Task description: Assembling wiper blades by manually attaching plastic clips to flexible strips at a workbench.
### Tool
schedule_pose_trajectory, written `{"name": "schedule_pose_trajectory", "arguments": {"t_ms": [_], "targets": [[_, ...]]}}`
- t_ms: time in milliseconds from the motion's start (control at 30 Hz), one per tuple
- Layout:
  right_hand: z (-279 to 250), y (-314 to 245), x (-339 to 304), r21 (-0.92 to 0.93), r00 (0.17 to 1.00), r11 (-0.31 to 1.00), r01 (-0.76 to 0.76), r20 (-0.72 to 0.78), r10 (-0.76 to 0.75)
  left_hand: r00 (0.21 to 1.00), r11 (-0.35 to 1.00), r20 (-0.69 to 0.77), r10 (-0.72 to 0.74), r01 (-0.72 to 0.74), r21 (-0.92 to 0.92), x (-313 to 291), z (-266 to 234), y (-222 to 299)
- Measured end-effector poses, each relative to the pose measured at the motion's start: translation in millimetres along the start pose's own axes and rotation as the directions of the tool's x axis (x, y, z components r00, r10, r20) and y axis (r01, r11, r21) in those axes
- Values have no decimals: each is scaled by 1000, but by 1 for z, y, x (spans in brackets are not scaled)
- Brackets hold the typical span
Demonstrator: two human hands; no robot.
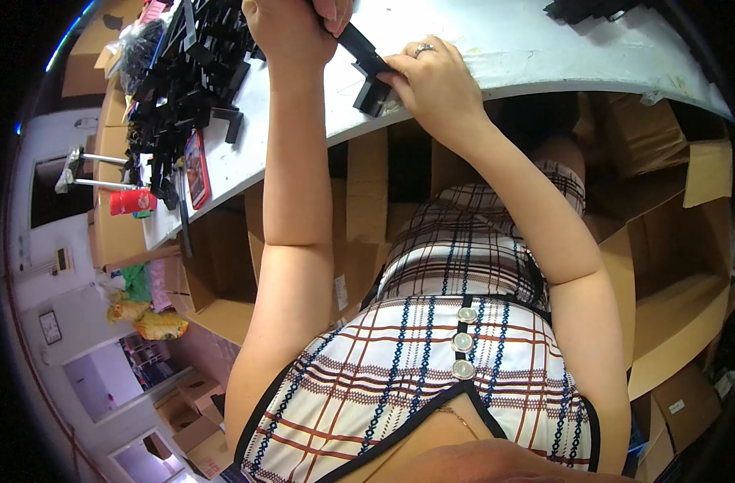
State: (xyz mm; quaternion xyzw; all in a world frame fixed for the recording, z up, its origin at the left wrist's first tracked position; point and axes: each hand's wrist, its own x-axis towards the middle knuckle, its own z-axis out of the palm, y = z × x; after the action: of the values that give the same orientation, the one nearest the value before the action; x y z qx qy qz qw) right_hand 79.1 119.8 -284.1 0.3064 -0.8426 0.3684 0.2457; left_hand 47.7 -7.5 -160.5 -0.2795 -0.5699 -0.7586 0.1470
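Observation:
A long black plastic part (361,50) with a bracket-like angled end is held between my hands, just over the front edge of the white table (512,48). Closed around its far end is my left hand (296,30), with the fingertips partly cut off by the top of the view. My right hand (436,87), wearing a ring, pinches the part near its angled end with thumb and fingers. To the left of my left hand lies a large heap of similar black plastic parts (186,76), and one loose angled piece (229,122) sits at the heap's near side.
A phone with a red edge (197,171) lies by the table's left front edge, near a red can-like object (132,201). More black parts (597,8) rest at the far right. Open cardboard boxes (677,282) stand below the table on the right, others (222,274) on the left.

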Motion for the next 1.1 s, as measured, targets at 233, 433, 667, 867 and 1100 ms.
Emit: {"name": "schedule_pose_trajectory", "arguments": {"t_ms": [233, 433, 667, 867, 1100], "targets": [[0, 4, -2, -26, 993, 1000, 12, -115, -15, 974, 975, -163, 157, -127, 181, -5, 15, -1], [5, -4, -2, -16, 993, 999, 42, -107, -44, 991, 977, -82, 108, -90, 193, -9, 8, 7], [2, -5, 0, -77, 994, 996, 44, -95, -52, 998, 989, 44, 55, -61, 133, -8, 6, -1], [1, -4, -5, -35, 992, 998, 54, -113, -57, 997, 998, 49, 56, -57, 19, -14, 1, 0], [-4, -12, -6, -44, 994, 998, 34, -99, -38, 986, 999, 158, 49, -47, -12, -12, -2, 5]]}}
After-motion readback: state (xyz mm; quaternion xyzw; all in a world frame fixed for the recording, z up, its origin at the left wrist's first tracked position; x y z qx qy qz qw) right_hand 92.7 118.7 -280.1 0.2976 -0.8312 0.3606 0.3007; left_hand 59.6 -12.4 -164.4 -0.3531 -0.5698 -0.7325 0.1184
